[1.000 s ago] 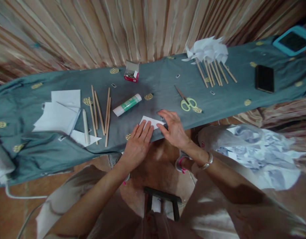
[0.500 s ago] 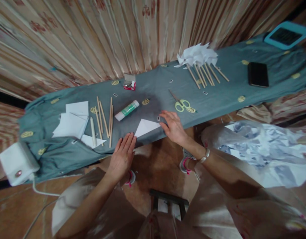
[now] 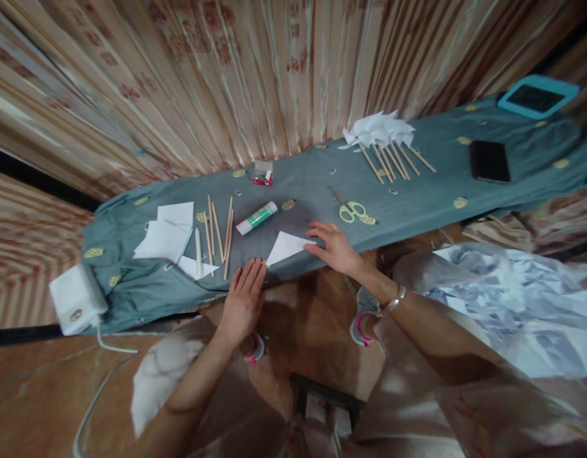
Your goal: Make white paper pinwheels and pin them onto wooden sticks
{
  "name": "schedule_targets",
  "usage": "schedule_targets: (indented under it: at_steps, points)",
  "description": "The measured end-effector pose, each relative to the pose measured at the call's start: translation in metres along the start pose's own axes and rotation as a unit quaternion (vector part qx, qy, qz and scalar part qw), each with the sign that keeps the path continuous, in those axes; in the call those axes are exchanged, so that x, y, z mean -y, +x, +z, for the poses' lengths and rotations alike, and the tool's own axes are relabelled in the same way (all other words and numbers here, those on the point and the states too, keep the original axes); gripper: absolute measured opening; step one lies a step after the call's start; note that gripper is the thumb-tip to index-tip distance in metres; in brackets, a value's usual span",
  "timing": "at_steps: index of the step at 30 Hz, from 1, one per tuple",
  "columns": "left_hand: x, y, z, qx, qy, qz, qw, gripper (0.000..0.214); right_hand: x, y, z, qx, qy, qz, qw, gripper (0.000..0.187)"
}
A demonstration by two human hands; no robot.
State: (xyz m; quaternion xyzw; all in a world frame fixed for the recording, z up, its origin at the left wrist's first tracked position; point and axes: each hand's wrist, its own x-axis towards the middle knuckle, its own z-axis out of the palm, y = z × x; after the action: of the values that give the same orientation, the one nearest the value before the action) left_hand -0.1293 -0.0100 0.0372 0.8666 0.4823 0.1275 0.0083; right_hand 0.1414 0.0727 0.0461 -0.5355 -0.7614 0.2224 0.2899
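Observation:
A white paper (image 3: pixel 286 247) folded into a pointed shape lies near the front edge of the cloth-covered table. My left hand (image 3: pixel 245 299) lies flat, its fingertips beside the paper's lower left corner. At the paper's right tip, the thumb of my right hand (image 3: pixel 338 249) touches or nearly touches it, with the other fingers held apart from the thumb. Behind the paper is a glue stick (image 3: pixel 257 218) with a green label. Green-handled scissors (image 3: pixel 351 211) rest beyond my right hand. Several wooden sticks (image 3: pixel 217 229) and a white pen-like stick (image 3: pixel 198 253) lie left of the glue.
White paper sheets (image 3: pixel 164 238) are stacked at left, near a white box (image 3: pixel 77 299) with a cable. A small red box (image 3: pixel 263 173) stands behind. Paper pinwheels (image 3: pixel 381 130), a black case (image 3: pixel 490 161) and a blue-framed tablet (image 3: pixel 536 97) sit rightward. A bag of paper scraps (image 3: pixel 507 286) is at lower right.
The camera view has shifted, so the table appears lower and further right at its left end. My right fingers have moved in to the paper's right tip. My left hand stays flat.

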Motion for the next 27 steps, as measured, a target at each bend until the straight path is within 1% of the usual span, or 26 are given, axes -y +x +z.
schedule_targets:
  at_steps: [3, 5, 7, 9, 10, 12, 14, 15, 17, 19, 20, 21, 22, 24, 27]
  points:
    - [0.0, 0.003, 0.001, -0.023, -0.031, -0.012, 0.999, 0.053, 0.002, 0.004, 0.002, 0.019, 0.023, 0.003, 1.0, 0.016]
    - [-0.001, 0.006, 0.003, -0.052, -0.065, -0.032, 0.996, 0.052, 0.004, 0.008, 0.003, 0.025, 0.043, 0.011, 0.999, 0.009]
    - [-0.002, 0.011, 0.005, -0.085, -0.119, -0.071, 0.987, 0.053, 0.007, 0.011, 0.003, 0.03, 0.065, 0.018, 0.997, 0.005]
    - [-0.001, 0.019, 0.006, -0.115, -0.198, -0.128, 0.965, 0.055, 0.012, 0.015, 0.0, 0.027, 0.095, 0.02, 0.995, 0.004]
    - [0.0, 0.025, 0.006, -0.125, -0.246, -0.161, 0.948, 0.056, 0.015, 0.017, -0.003, 0.021, 0.111, 0.018, 0.993, 0.004]
    - [0.004, 0.041, 0.002, -0.145, -0.353, -0.229, 0.895, 0.057, 0.021, 0.02, -0.009, 0.001, 0.141, 0.009, 0.99, 0.006]
    - [0.008, 0.061, -0.004, -0.153, -0.458, -0.288, 0.827, 0.056, 0.027, 0.023, -0.016, -0.027, 0.152, -0.007, 0.988, 0.01]
    - [0.01, 0.071, -0.008, -0.148, -0.51, -0.308, 0.79, 0.055, 0.029, 0.024, -0.02, -0.037, 0.15, -0.016, 0.988, 0.011]
    - [0.011, 0.091, -0.016, -0.132, -0.606, -0.332, 0.711, 0.053, 0.034, 0.025, -0.025, -0.051, 0.133, -0.033, 0.989, 0.01]
    - [0.009, 0.106, -0.023, -0.11, -0.684, -0.34, 0.636, 0.048, 0.037, 0.025, -0.029, -0.063, 0.115, -0.055, 0.99, 0.01]
    - [0.007, 0.112, -0.025, -0.095, -0.713, -0.341, 0.605, 0.046, 0.038, 0.025, -0.03, -0.071, 0.108, -0.065, 0.99, 0.011]
    - [0.005, 0.117, -0.026, -0.078, -0.735, -0.342, 0.581, 0.043, 0.038, 0.024, -0.031, -0.079, 0.101, -0.075, 0.989, 0.012]
    - [0.003, 0.121, -0.026, -0.062, -0.749, -0.344, 0.563, 0.041, 0.038, 0.024, -0.031, -0.087, 0.094, -0.084, 0.988, 0.012]
    - [-0.002, 0.125, -0.024, -0.038, -0.76, -0.351, 0.546, 0.035, 0.037, 0.023, -0.031, -0.098, 0.078, -0.097, 0.987, 0.012]
    - [-0.006, 0.13, -0.02, -0.017, -0.752, -0.369, 0.545, 0.031, 0.032, 0.021, -0.032, -0.109, 0.061, -0.11, 0.986, 0.012]
